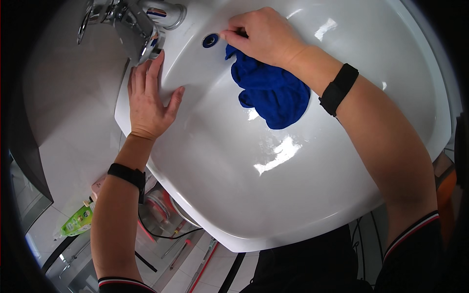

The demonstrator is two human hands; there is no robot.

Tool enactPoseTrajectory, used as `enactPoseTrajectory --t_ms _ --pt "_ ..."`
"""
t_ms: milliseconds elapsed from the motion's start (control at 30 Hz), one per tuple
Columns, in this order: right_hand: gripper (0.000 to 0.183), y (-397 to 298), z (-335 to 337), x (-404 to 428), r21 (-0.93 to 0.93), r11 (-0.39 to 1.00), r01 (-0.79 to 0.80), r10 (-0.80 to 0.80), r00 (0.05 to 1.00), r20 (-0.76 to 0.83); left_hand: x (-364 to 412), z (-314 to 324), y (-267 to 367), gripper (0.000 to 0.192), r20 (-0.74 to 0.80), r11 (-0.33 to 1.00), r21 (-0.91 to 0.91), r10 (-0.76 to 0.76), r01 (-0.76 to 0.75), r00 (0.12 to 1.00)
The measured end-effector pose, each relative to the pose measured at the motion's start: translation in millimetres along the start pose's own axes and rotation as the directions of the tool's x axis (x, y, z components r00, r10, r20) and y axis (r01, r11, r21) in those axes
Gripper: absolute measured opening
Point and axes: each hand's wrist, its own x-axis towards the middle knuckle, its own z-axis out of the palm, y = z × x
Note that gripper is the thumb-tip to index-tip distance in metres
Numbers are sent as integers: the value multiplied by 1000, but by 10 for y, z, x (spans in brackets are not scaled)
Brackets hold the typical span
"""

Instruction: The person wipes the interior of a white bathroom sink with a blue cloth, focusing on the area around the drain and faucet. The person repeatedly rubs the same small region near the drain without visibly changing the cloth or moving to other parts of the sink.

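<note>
A white ceramic washbasin [220,190] spreads out before me. My right hand [262,34] is over its bowl, fingers curled, with a crumpled blue cloth [274,91] gripped beneath them and trailing down the bowl. The lower fingers are hidden. The thumb and forefinger tips come right beside the overflow hole [210,40], whose metal ring looks blue. My left hand [150,95] holds nothing. It lies palm down on the basin's left rim, fingers apart, with the fingertips at the chrome faucet [143,40].
Below the basin's left edge are a green pouch [77,221], a clear plastic container [157,205] and a red-edged pole [203,265] on the tiled floor. A black cable [165,237] runs nearby. An orange item [445,186] shows at the right, behind my arm.
</note>
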Motion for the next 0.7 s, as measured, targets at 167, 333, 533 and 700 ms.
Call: enactPoseTrajectory --t_ms 167,333,533,700 --pt "27 22 -12 5 12 999 32 -32 999 -35 27 -27 16 82 22 999 22 22 -23 1000" --pt "26 -57 -121 57 -20 999 -44 46 992 119 7 -54 29 82 39 1000 21 5 -5 999" --pt "25 -49 -99 45 -5 1000 26 -26 1000 8 24 -65 35 83 45 1000 21 10 -11 999" --pt "25 -15 -14 75 -31 999 13 -13 1000 -9 29 -60 36 83 27 1000 5 28 -28 999"
